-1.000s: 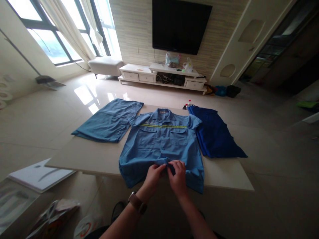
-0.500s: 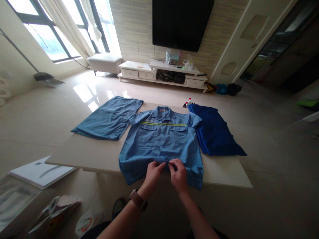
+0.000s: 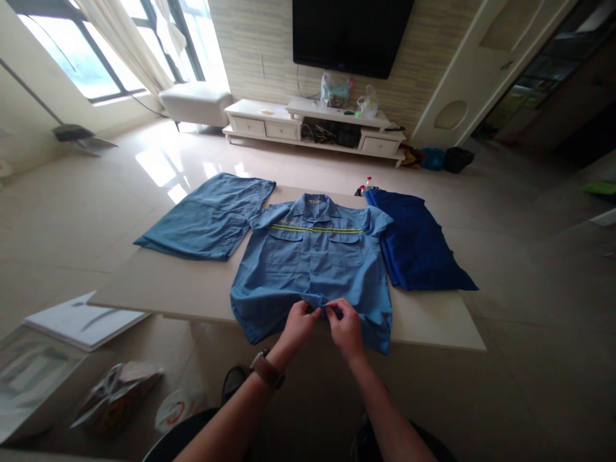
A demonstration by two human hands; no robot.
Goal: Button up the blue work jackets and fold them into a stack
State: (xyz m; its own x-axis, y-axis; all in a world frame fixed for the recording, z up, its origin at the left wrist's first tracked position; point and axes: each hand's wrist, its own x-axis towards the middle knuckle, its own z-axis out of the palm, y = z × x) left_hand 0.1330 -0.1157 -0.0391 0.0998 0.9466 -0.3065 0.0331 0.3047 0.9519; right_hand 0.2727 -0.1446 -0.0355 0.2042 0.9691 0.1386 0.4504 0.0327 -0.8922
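Note:
A blue short-sleeved work shirt lies front up on the table, collar away from me, with yellow stripes across the chest and two flap pockets. Its lower front edge hangs over the near table edge. Both hands pinch the front opening near the hem: my left hand from the left, my right hand from the right, fingertips almost meeting. A strap watch is on my left wrist. Whether a button sits between the fingertips is too small to tell.
A folded lighter blue garment lies left of the shirt, a dark blue one on the right, both on the pale table. Bottles with red caps show behind. Bags and a box stand low at left.
The view has tilted slightly down, so the room sits higher in the picture. Both hands stay pinched at the shirt's front hem, with only slight finger movement.

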